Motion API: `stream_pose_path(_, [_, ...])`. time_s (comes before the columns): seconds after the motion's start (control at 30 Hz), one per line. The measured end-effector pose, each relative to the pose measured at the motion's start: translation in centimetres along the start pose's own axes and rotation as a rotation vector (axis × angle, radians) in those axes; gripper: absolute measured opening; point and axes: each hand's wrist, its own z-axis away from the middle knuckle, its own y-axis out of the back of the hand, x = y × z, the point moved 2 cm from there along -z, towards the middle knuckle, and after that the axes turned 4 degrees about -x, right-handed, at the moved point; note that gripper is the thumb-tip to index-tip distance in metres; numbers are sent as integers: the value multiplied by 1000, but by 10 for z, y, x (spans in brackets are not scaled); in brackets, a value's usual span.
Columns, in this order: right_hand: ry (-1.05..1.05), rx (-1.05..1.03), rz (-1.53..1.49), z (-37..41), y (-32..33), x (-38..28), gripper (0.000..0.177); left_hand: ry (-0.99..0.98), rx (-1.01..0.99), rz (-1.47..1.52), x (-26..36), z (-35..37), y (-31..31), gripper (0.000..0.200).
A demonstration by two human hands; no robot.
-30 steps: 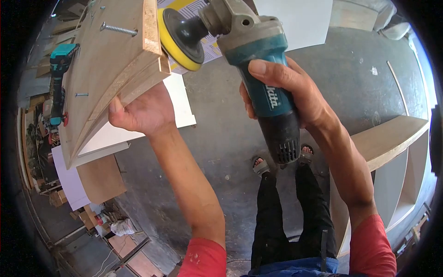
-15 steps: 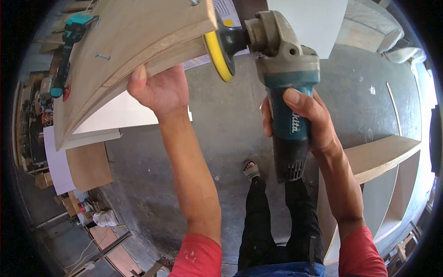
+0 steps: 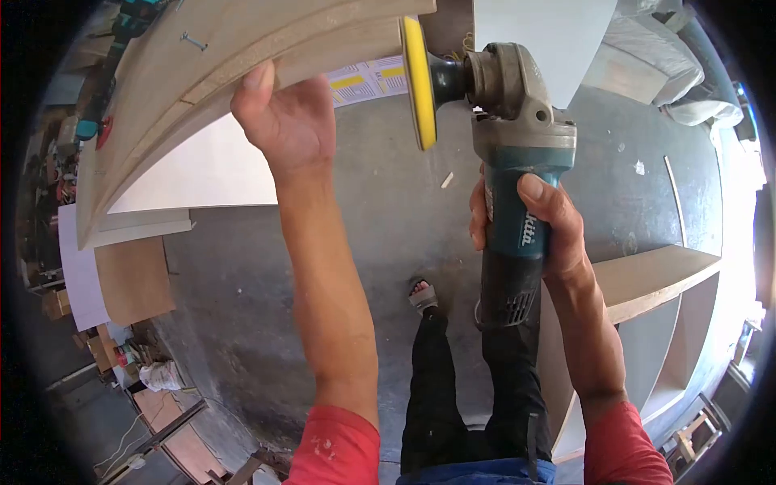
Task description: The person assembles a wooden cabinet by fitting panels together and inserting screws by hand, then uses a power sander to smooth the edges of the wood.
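Observation:
My right hand (image 3: 554,218) is wrapped around the teal and black body of an angle grinder (image 3: 517,194), thumb across its front. A yellow-edged sanding pad (image 3: 419,85) is mounted on the grinder's head. The pad stands on edge at the end of a curved wooden panel (image 3: 242,48), seemingly against it. My left hand (image 3: 287,121) grips the panel's lower edge, thumb on the front and fingers hidden behind. On the panel lie a bolt (image 3: 194,40) and, at the upper left, a teal and black power tool (image 3: 113,61), partly cut off.
A curved wooden piece of furniture (image 3: 659,279) stands at the right. White board (image 3: 533,40) and plastic-wrapped material (image 3: 655,61) are at the back. A brown sheet (image 3: 133,283) leans at the left. Below are the grey floor (image 3: 242,323) and my sandalled foot (image 3: 423,297).
The grinder and its pad have shifted right in view, with the pad now nearly upright. The panel appears higher in view. Both hands keep their grips.

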Motion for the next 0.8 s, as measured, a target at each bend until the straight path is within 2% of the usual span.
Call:
stream_pose_path(0.13, [-45,47,-58,5,11,24,63,101,-78,38,-3,3,14,55])
stream_pose_path(0.2, [-59,72,-70,13,17,34,63,14,-102,31,-8,1,13,47])
stream_pose_path(0.23, [-67,75,-113,16,18,41,63,-4,-290,67,-7,-6,30,39])
stream_pose_path(0.27, [-72,75,-158,19,20,47,63,-8,-286,82,-12,-4,47,39])
stream_pose_path(0.33, [-71,86,-152,25,22,56,64,32,-331,-159,-3,4,46,38])
stream_pose_path(0.37, [-69,85,-156,27,22,60,64,127,-258,-357,16,19,23,30])
stream_pose_path(0.4, [-66,88,-154,30,24,64,64,126,-259,-353,24,38,10,30])
stream_pose_path(0.47, [-87,84,-179,35,27,72,64,-113,-2,-952,42,63,-4,18])
stream_pose_path(0.53, [-80,109,-173,40,30,74,64,-382,-171,-1107,66,66,-11,37])
stream_pose_path(0.6, [-77,117,-162,43,32,75,64,-683,-385,-1111,87,31,-16,49])
stream_pose_path(0.63, [-65,137,-166,43,34,75,64,-697,-381,-1111,100,21,-10,49])
stream_pose_path(0.7, [-14,156,-166,43,41,77,63,-453,-542,-1589,111,3,7,61])
stream_pose_path(0.73, [1,168,-166,42,46,81,63,-484,-541,-1587,112,-9,15,61])
stream_pose_path(0.8, [46,160,-160,34,58,93,62,-1001,-637,-2075,101,-32,27,62])
